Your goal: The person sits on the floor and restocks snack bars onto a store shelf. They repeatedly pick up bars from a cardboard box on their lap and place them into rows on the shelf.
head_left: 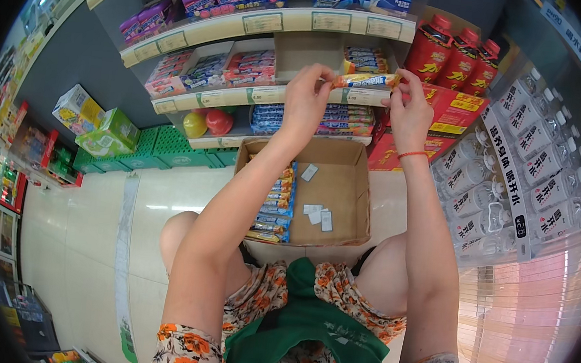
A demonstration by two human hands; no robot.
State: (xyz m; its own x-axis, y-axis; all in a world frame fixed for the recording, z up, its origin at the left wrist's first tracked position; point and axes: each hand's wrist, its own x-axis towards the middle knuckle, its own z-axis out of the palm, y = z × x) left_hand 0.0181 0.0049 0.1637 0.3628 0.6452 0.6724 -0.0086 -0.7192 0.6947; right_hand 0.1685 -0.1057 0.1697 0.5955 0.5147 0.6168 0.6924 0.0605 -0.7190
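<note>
Between my two hands a yellow and blue wrapped candy stick [364, 80] is stretched out level, just in front of the middle shelf. My left hand [308, 92] pinches its left end; my right hand [410, 106] has the right end between thumb and fingertips. Behind it, similar sticks lie in a display box [366, 58], next to a bare cardboard compartment [307, 53]. Below my forearms an open carton [344, 186] stands on the floor. Wrapped sticks [279, 196] fill its left side, partly hidden by my left arm, and several small white labels [314, 214] lie on its bottom.
Boxes of wrapped candy [251, 66] line the shelf to the left. Red bottles [431, 48] stand on red cartons [452, 107] at the right. Beyond them is a rack of water bottles [527, 145]. Green crates [179, 148] and two packaged boxes [108, 132] are at the left.
</note>
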